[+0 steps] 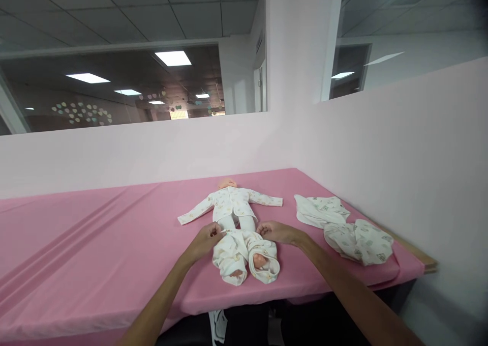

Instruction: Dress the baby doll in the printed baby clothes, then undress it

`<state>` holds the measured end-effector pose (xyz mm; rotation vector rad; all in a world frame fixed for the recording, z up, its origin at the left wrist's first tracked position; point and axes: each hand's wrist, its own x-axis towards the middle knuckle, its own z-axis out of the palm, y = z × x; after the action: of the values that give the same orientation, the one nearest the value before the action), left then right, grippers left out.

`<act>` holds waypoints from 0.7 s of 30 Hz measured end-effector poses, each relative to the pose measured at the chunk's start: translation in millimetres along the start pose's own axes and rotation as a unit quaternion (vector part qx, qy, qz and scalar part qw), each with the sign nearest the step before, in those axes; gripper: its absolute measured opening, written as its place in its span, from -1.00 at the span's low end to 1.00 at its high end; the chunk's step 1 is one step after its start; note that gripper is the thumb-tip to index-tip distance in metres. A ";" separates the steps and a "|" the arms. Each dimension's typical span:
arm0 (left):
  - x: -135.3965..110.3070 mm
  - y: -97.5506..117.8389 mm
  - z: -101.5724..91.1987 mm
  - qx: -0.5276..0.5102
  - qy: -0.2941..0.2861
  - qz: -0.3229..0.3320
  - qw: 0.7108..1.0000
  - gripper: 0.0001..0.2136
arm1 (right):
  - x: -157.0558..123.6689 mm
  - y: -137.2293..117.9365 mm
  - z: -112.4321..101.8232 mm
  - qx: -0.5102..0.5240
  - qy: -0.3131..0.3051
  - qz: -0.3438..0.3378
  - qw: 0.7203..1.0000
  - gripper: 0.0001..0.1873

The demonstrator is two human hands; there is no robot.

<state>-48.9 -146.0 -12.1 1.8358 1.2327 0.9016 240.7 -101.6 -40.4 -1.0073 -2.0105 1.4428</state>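
A baby doll (227, 182) lies on its back on the pink-covered table, its head toward the wall. It wears a white patterned jacket (231, 201) with both sleeves spread out. Matching baby trousers (237, 244) are bunched around its lower legs, and a foot (260, 260) shows inside one leg opening. My left hand (209, 237) pinches the waistband at its left side. At the right side of the same waistband, my right hand (272, 230) has its fingers closed on the cloth. White leg coverings (247, 223) show between jacket and trousers.
Two crumpled white printed garments, one (322, 210) behind the other (360, 240), lie at the table's right. The pink cloth (114, 244) has creases on the left. White walls (152, 152) with windows rise behind and to the right. A wooden board edge (429, 259) sticks out at the right corner.
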 end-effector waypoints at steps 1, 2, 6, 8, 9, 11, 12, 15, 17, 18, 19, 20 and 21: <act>2.6 -4.8 -0.2 -0.010 0.008 -0.005 1.000 -0.64 | -0.8 2.1 -0.7 -0.004 -0.005 0.008 1.000 -0.76; 4.6 -8.7 -0.2 -0.024 0.010 -0.012 1.000 -0.63 | -1.5 3.7 -1.3 -0.008 -0.009 0.016 1.000 -0.76; 5.6 -14.7 0.8 -0.096 -0.020 -0.025 0.995 -0.62 | -4.1 2.3 -1.6 -0.018 -0.027 0.030 0.999 -0.75; 4.0 -13.8 1.9 -0.106 -0.027 -0.027 0.994 -0.62 | -4.9 -0.8 -0.6 -0.018 -0.042 0.030 0.998 -0.74; 3.3 -13.2 2.2 -0.102 -0.027 -0.028 0.994 -0.62 | -4.8 -2.1 0.0 -0.019 -0.048 0.031 0.998 -0.76; 2.6 -13.4 1.3 -0.088 -0.027 -0.033 0.995 -0.62 | -4.0 -3.1 1.2 -0.019 -0.052 0.033 0.998 -0.81; 3.2 -14.7 -0.4 -0.084 -0.024 -0.035 0.996 -0.62 | -3.4 -3.0 1.9 -0.018 -0.048 0.033 0.998 -0.83; 11.8 -24.3 -12.1 -0.125 0.063 -0.067 0.988 -0.65 | -1.4 -1.3 4.7 -0.008 -0.026 0.026 0.999 -0.84; 25.7 -34.2 -22.5 -0.173 0.154 -0.095 0.968 -0.68 | 0.1 -0.2 7.7 0.004 -0.008 0.016 1.000 -0.81; 35.3 -39.4 -27.0 -0.194 0.188 -0.109 0.957 -0.69 | 1.2 0.7 9.4 0.011 0.002 0.010 1.000 -0.80; 46.4 -44.5 -30.4 -0.210 0.205 -0.121 0.948 -0.69 | 2.5 1.9 11.2 0.016 0.011 0.003 1.000 -0.79; 58.7 -49.4 -32.3 -0.224 0.207 -0.131 0.943 -0.69 | 4.1 3.7 12.8 0.021 0.021 -0.003 1.000 -0.80; 71.9 -53.9 -32.7 -0.240 0.206 -0.143 0.938 -0.68 | 5.9 6.1 14.0 0.026 0.033 -0.008 0.999 -0.80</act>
<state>-78.9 -57.4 -32.2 1.0825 1.3346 1.3208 228.7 -104.3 -51.2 -1.0009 -1.9201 1.4271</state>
